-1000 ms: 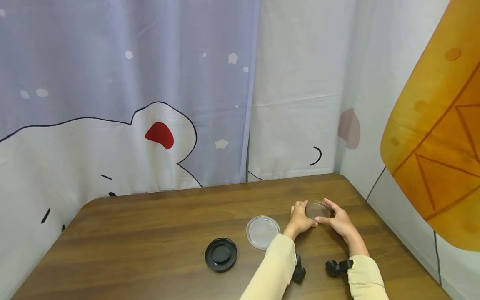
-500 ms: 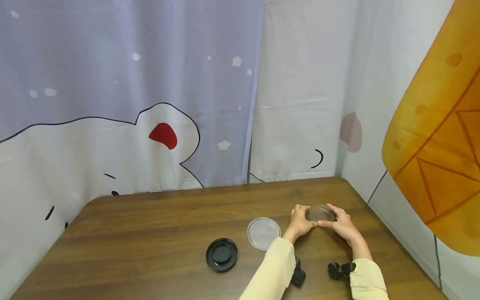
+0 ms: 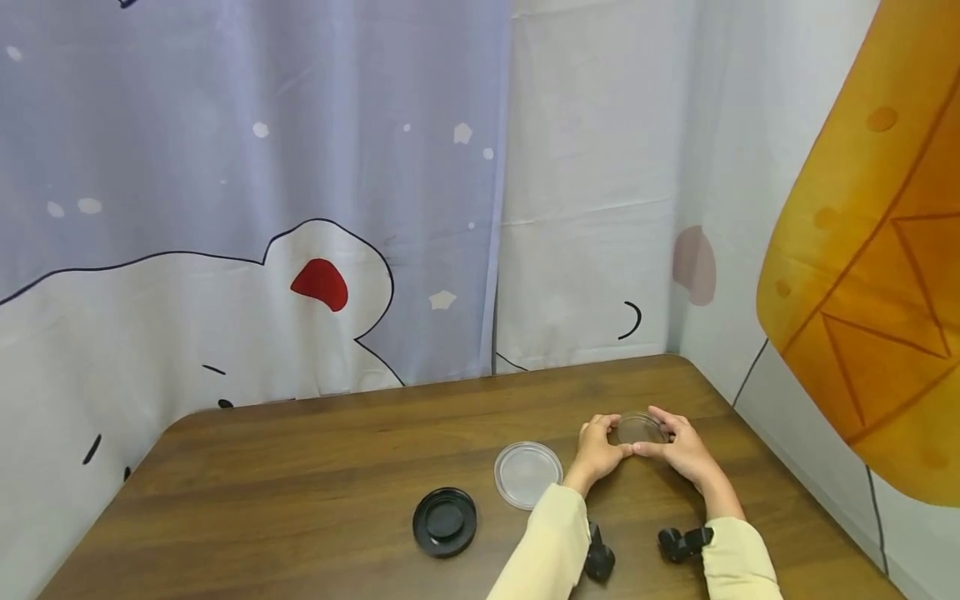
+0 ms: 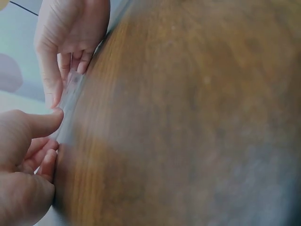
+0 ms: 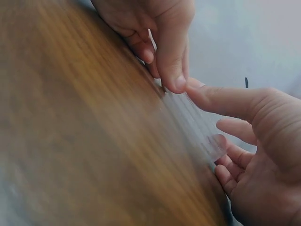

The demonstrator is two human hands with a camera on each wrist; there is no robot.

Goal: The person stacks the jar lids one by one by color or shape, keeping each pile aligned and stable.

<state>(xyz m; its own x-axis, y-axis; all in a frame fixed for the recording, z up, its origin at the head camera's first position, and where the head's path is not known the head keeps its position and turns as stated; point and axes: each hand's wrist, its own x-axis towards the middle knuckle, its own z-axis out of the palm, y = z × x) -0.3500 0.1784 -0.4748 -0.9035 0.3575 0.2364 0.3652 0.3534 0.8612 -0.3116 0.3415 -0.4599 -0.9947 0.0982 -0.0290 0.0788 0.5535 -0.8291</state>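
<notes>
A shallow, clear round plastic dish (image 3: 642, 428) lies on the right part of the table, between both hands. My left hand (image 3: 597, 450) grips its left side, thumb at the near edge and fingers around the far left. Opposite it, my right hand (image 3: 684, 451) holds the right side, its thumb meeting the left thumb at the near rim. The right wrist view shows the low clear wall of the dish (image 5: 195, 127) at tabletop level. A larger clear round lid (image 3: 528, 475) lies flat left of the left hand. Further left is a black round dish (image 3: 445, 522) with a raised centre.
The brown wooden table (image 3: 285, 483) has its back edge along a printed curtain (image 3: 427, 183). Its right edge runs close to another curtain panel bearing an orange shape (image 3: 870, 333). Black wrist devices (image 3: 682, 543) sit at both sleeves.
My right thumb has slid from over the dish's near rim to meet the left thumb. The right hand shifted slightly down the dish's side. The lid and black dish stay put; the head view shifted a little.
</notes>
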